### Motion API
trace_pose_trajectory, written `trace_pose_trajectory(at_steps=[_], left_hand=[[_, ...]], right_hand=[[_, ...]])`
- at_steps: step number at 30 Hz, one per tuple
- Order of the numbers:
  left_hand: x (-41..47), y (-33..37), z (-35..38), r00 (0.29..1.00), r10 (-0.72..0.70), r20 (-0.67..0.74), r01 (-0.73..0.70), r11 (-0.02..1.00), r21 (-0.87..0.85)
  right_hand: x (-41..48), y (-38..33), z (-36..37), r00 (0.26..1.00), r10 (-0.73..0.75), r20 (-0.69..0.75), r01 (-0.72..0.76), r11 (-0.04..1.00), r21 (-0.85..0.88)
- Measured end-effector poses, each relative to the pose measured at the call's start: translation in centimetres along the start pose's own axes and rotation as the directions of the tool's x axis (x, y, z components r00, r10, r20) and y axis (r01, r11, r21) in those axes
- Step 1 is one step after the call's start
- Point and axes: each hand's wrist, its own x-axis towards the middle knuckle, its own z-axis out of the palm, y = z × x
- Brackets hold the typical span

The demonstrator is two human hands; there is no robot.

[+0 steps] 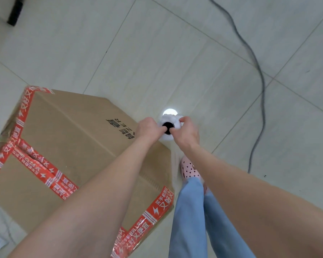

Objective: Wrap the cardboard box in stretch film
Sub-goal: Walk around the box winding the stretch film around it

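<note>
A large brown cardboard box (71,138) with red printed tape along its edges stands on the floor at the left. Just past its right corner I hold a roll of stretch film (169,121) upright, seen end-on with its dark core hole facing me. My left hand (147,128) grips the roll's left side, a finger at the core. My right hand (187,130) grips its right side, thumb at the core. A faint sheet of clear film hangs from the roll down the box's right corner.
Pale tiled floor (157,53) lies all around. A grey cable (257,66) snakes across the floor at the right. A black object (15,11) lies at the top left. My blue-trousered legs and a pink perforated shoe (189,169) stand beside the box's right side.
</note>
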Motion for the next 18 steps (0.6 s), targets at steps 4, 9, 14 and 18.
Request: trace_pose_trajectory(at_steps=[4,9,14,18], left_hand=[[0.9,1.2,0.0,0.947,0.321,0.024,-0.313,0.901,0.299],[1.8,1.2,-0.9,0.942,0.335,-0.023,-0.309,0.892,0.329],[2.4,-0.2,-2.5,0.993,0.087,-0.083,-0.086,0.996,0.011],[3.1,-1.9,-4.5,0.991,-0.077,-0.109,0.055,0.980,-0.190]], right_hand=[[0.6,-0.6,0.2,0.999,-0.031,0.026,0.032,0.999,-0.043],[1.5,-2.1,0.3,0.988,-0.145,0.048,0.152,0.959,-0.240],[2.1,-4.3,1.3,0.973,-0.229,0.026,0.229,0.942,-0.244],[2.2,-5.7,3.0,0.992,-0.080,0.096,0.094,0.983,-0.155]])
